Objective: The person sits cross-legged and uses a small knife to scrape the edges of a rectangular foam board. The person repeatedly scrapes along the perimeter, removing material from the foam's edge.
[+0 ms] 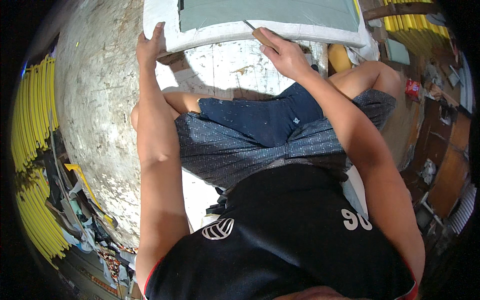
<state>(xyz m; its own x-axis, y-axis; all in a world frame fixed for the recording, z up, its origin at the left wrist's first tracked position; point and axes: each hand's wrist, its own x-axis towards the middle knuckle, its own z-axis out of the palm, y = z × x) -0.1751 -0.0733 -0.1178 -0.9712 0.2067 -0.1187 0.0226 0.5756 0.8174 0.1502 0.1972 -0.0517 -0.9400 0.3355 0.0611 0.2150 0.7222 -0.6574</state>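
Note:
A flat panel lies in front of me, its grey-green middle (270,15) bordered by a white fabric-like edge (220,38). My left hand (150,47) grips the panel's left near corner, thumb on top and the other fingers partly hidden at the side. My right hand (286,54) is closed around a tool with a wooden handle (265,38) and a thin dark metal shaft; I cannot make out its exact kind. The shaft points to the far left, its tip over the panel near the line between grey-green and white. The panel's far side is cut off.
I sit with bent legs on a worn, paint-spotted board (100,90). Yellow slats or tubes (35,110) are stacked at the left, more yellow ones (415,27) at the far right. A yellow-handled saw-like tool (87,187) lies left. A red packet (412,89) is at the right.

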